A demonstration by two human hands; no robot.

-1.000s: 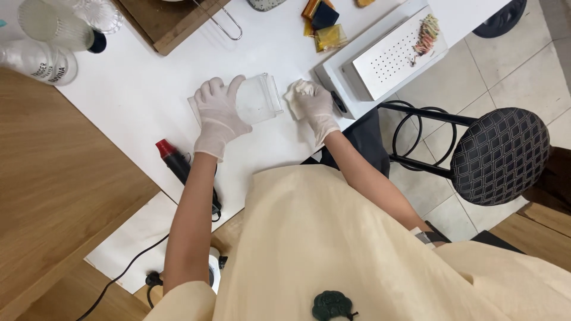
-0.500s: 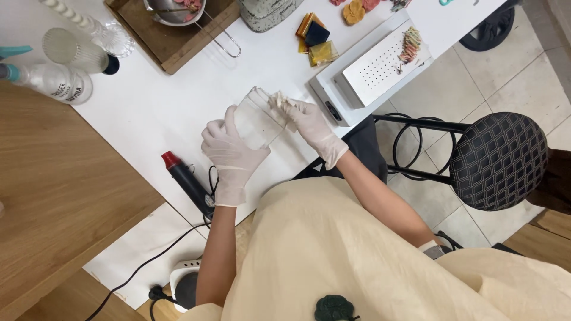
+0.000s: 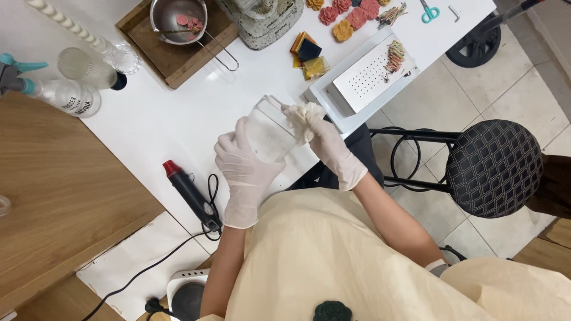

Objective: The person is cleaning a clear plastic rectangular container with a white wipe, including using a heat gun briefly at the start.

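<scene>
Left hand [image 3: 245,168]: gloved fingers curled shut around the clear glass jar [image 3: 269,131], held tilted above the white table [image 3: 154,122].
Right hand [image 3: 333,148]: fingers pinched on a crumpled cloth [image 3: 300,116] at the jar's mouth.
Wiping tip: steady the jar firmly; turn the cloth inside.

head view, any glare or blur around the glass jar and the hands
Head view: sharp overall, evenly lit, soft shadows. The clear glass jar looks washed out against the white table; left hand and right hand show crisp glove edges; the steel bowl carries faint glare.
</scene>
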